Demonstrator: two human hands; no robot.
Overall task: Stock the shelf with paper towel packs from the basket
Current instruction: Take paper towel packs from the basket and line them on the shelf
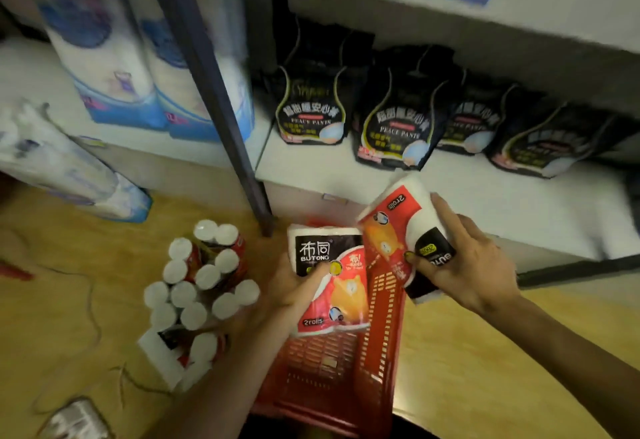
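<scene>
Nearest the camera, a red basket (332,369) sits on the floor (485,352), its slatted bottom showing bare where it can be seen. Above it, both hands hold a two-roll pack. The left hand (298,286) is curled round the left pack (332,279) from the side, thumb across the printed front, label upright. The right hand (464,262) grips the right pack (398,230) at its black-labelled end, fingers spread over the wrap, the pack tipped so its print reads upside down and its far end points at the shelf. The two packs nearly touch at their corners.

To the left, on the floor, more packs (204,286) stand on end in a cluster, white roll ends up.

Beyond, the shelf (450,203) has a bare white strip at its front edge, right behind the right pack. Black pouches (391,126) line its back. Left of the dark upright (221,92), tall blue-and-white packs (114,67) stand, and one lies slanted lower down.

These packs look light and soft: paper in thin, glossy film that will dent under pressure and may slide. A broad hold round the middle, palm across both rolls, seems safest; pinching the loose film at an end risks a slip or a tear.
</scene>
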